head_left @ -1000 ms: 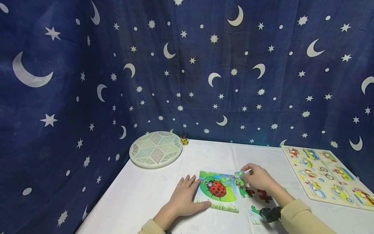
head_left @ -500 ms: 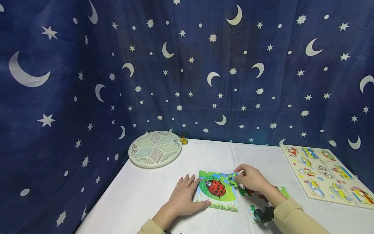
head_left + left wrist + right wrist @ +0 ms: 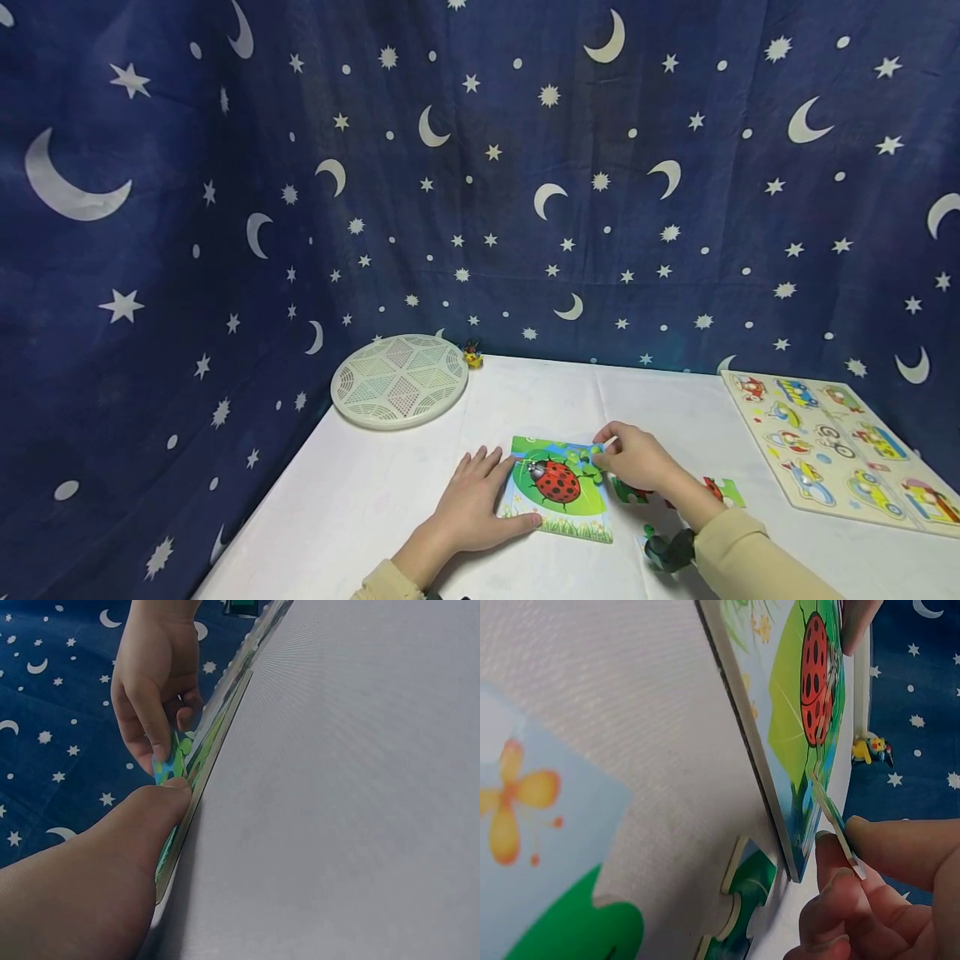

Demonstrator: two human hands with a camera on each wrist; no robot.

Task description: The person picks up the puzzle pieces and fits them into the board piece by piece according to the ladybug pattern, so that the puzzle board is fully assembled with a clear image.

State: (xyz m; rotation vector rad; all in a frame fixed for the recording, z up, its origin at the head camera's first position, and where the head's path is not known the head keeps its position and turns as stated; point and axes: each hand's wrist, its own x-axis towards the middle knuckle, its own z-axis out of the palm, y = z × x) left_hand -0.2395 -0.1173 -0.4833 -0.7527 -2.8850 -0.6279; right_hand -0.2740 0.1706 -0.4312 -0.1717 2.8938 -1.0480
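A ladybug puzzle board [image 3: 557, 487] lies flat on the white table. My left hand [image 3: 472, 504] rests along its left side, fingers spread and straight, the thumb on the near edge. Over the board's far right corner, my right hand [image 3: 637, 457] pinches a thin jigsaw piece [image 3: 840, 825] between thumb and fingers. The right wrist view has that piece tilted above the board, one end close to the picture. Loose jigsaw pieces lie right of the board, among them a green one [image 3: 754, 877] and a pale blue one with an orange flower [image 3: 525, 787]. The right arm partly hides others.
A round board with many holes [image 3: 400, 383] sits at the back left, beside a small yellow figurine [image 3: 472, 358]. To the right lies a wooden puzzle board with vehicle pictures [image 3: 832, 454]. A dark blue curtain [image 3: 510, 167] with moons and stars hangs behind the table.
My right hand has moved left with the jigsaw piece, from beside the board to over its far right corner. The left hand has stayed in place.
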